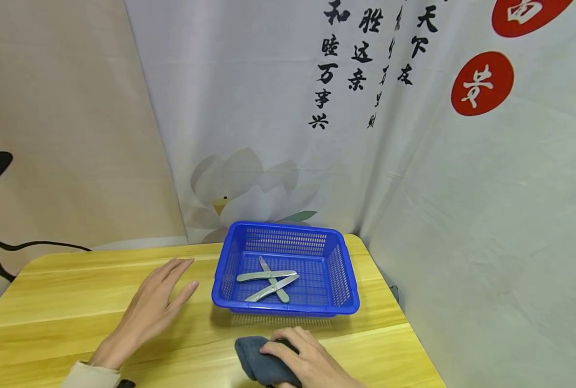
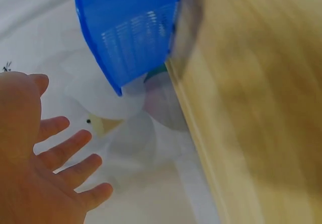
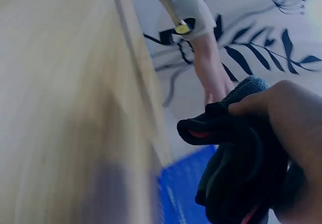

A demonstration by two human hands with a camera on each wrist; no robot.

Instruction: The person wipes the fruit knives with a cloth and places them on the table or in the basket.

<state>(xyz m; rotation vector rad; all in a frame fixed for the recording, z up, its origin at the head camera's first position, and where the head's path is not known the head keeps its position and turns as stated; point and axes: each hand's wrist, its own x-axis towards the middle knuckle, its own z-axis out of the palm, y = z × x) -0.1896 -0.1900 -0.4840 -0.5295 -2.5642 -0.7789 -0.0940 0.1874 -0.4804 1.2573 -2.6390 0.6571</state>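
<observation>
My right hand [image 1: 307, 358] grips a bundled dark grey cloth [image 1: 263, 360] in front of the basket. In the right wrist view the cloth [image 3: 236, 158] shows thick dark folds with a little red inside, and my thumb lies over its top. My left hand [image 1: 152, 302] is held out over the table, left of the basket, with straight, spread fingers and nothing in it. The left wrist view shows its palm [image 2: 30, 158] and parted fingers. A blue plastic basket [image 1: 285, 310] stands at the table's back, holding three knives with pale grey-green handles [image 1: 254, 276], lying crossed.
The yellow wood-grain table [image 1: 74, 285] ends at a white curtain [image 1: 249, 108] with black writing and a printed flower. Another curtain side [image 1: 486, 215] hangs along the right edge. Black cables [image 1: 40, 244] run at the far left.
</observation>
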